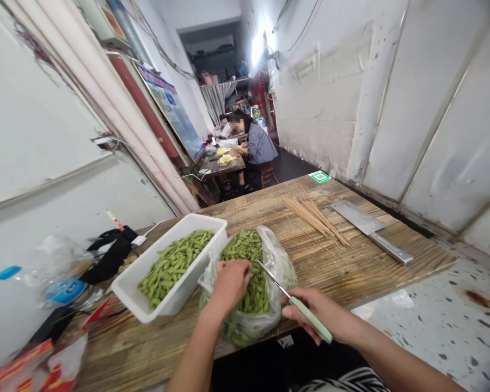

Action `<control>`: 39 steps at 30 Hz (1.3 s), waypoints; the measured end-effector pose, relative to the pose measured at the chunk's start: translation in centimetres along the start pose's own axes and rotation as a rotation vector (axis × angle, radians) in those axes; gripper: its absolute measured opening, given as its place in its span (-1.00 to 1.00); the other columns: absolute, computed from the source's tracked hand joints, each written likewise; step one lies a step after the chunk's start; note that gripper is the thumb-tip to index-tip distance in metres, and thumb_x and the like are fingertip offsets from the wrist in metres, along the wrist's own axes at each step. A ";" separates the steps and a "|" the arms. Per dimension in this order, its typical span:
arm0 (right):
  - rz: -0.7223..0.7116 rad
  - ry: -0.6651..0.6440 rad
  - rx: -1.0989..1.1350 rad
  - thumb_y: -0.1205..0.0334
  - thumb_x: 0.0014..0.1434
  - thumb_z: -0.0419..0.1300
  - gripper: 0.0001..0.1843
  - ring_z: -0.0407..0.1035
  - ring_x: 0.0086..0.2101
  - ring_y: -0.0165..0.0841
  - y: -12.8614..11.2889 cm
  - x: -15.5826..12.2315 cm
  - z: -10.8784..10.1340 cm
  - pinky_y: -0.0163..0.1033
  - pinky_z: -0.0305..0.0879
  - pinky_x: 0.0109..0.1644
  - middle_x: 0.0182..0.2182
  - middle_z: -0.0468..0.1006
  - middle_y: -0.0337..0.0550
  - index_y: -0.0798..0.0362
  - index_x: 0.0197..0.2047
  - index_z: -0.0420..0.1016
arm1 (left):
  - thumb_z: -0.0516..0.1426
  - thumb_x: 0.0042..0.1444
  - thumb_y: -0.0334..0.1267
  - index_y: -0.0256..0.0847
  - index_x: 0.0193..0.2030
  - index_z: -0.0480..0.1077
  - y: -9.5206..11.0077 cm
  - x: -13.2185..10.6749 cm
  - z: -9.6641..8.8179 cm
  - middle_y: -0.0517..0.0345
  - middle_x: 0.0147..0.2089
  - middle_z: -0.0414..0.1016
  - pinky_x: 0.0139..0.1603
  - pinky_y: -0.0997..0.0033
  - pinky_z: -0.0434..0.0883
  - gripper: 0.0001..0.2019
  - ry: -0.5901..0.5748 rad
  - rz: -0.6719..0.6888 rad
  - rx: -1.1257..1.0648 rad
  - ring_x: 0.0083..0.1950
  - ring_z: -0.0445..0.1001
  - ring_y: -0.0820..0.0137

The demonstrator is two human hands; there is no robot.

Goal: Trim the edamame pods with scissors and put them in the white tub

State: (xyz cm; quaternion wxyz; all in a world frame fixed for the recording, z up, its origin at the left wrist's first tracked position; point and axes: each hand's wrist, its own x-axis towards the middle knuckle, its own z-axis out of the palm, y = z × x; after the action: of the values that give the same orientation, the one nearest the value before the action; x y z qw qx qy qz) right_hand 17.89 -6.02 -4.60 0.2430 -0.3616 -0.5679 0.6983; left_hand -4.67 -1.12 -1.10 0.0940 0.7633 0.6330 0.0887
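1. Edamame pods [249,256] fill a plastic bag [280,264] at the table's [351,272] near edge, touching the white tub [133,291].
2. Left hand [231,280] is dug into the pods, fingers curled; cannot tell if it grips one.
3. Right hand [320,311] is closed round the scissors [296,304]. Tips point at the left hand, so a nick is likely.
4. Bag seems to sag over the edge; a tug could spill it.

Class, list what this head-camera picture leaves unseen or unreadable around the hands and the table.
1. Head view: left hand, fingertips buried among pods in the plastic bag; grip unclear.
2. Scissors: handle loops covered by the right hand.
3. Bottle at the left edge: label blurred.
4. Green sticker: print too small.
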 end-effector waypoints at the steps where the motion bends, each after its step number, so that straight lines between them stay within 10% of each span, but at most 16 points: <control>1: -0.011 -0.007 -0.019 -0.15 0.13 0.21 -0.55 0.11 -0.75 -0.58 0.1 0.0 -0.1 -0.52 0.08 -0.75 -0.71 0.20 -0.48 0.11 -0.19 0.35 | 0.08 0.07 -0.35 -0.18 -0.31 0.46 -0.1 -0.2 -0.2 0.03 -0.27 0.57 0.04 0.06 0.21 -0.87 0.008 -0.015 -0.061 -0.14 0.48 0.18; 10: -0.032 -0.038 -0.106 -0.18 0.17 0.16 -0.52 0.17 -0.72 -0.56 -0.2 -0.6 0.0 -0.52 0.07 -0.74 -0.68 0.23 -0.45 0.11 -0.17 0.36 | 0.20 -0.08 -0.11 -0.20 -0.35 0.47 0.4 -2.4 -0.5 0.11 -0.34 0.59 -0.18 0.31 0.39 -0.78 0.158 -0.198 -0.672 -0.26 0.53 0.26; 26: 0.053 -0.002 -0.114 -0.14 0.07 0.28 -0.56 0.08 -0.72 -0.55 -1.9 -0.6 0.9 -0.43 -0.06 -0.67 -0.75 0.14 -0.47 0.07 -0.39 0.31 | 0.25 -0.13 -0.16 -0.23 -0.37 0.49 1.1 -3.4 -0.2 0.13 -0.46 0.58 -0.32 0.39 0.35 -0.79 0.049 -0.265 -0.948 -0.38 0.51 0.31; 30: 0.036 -0.012 -0.104 -0.20 0.05 0.26 -0.53 0.10 -0.75 -0.53 -1.3 -0.3 0.7 -0.45 0.00 -0.73 -0.74 0.16 -0.47 0.07 -0.37 0.30 | 0.31 -0.18 -0.12 -0.25 -0.39 0.50 0.8 -3.2 0.0 0.19 -0.45 0.53 -0.36 0.43 0.32 -0.75 0.189 -0.324 -0.975 -0.42 0.43 0.41; 39: -0.064 -0.120 -0.103 -0.25 0.15 0.13 -0.50 0.17 -0.69 -0.55 -0.9 -0.5 0.5 -0.49 0.11 -0.68 -0.66 0.26 -0.42 0.07 -0.30 0.25 | 0.45 -0.38 -0.22 -0.28 -0.47 0.38 1.8 -3.1 -1.1 0.26 -0.50 0.44 -0.32 0.50 0.48 -0.62 0.212 -0.457 -1.539 -0.41 0.51 0.47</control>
State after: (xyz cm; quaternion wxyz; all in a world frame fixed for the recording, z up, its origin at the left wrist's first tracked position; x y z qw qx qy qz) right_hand 17.76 -6.44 -3.61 0.2117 -0.3127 -0.6278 0.6806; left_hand -3.80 -4.45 0.39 0.5482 0.3242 0.5404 0.5499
